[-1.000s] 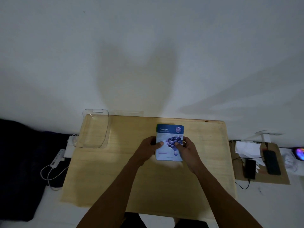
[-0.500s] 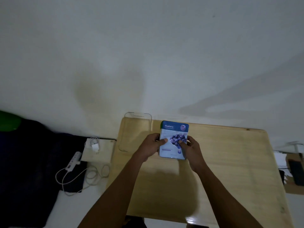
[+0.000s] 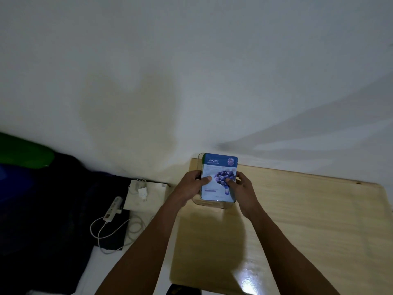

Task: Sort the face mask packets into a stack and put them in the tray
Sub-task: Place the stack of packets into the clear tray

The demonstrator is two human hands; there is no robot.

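A stack of face mask packets [image 3: 219, 167], with a blue "Blueberry" packet on top and a green edge showing beneath it, is held between both hands. My left hand [image 3: 190, 185] grips its left edge with the thumb on the front. My right hand [image 3: 242, 188] grips its right edge the same way. The stack sits over the clear plastic tray [image 3: 212, 204] at the table's far left corner; only the tray's near rim and a bit of its far left corner show. I cannot tell whether the stack touches the tray's floor.
The light wooden table [image 3: 297, 220] stretches to the right and toward me. On the floor to the left lie a white box [image 3: 156, 193] with a charger, a white power strip [image 3: 112, 208] with cables, and dark bedding [image 3: 42, 199]. A white wall stands behind.
Both hands carried the stack left from the table's middle to over the tray. The view swung left, so the table now lies to the right.
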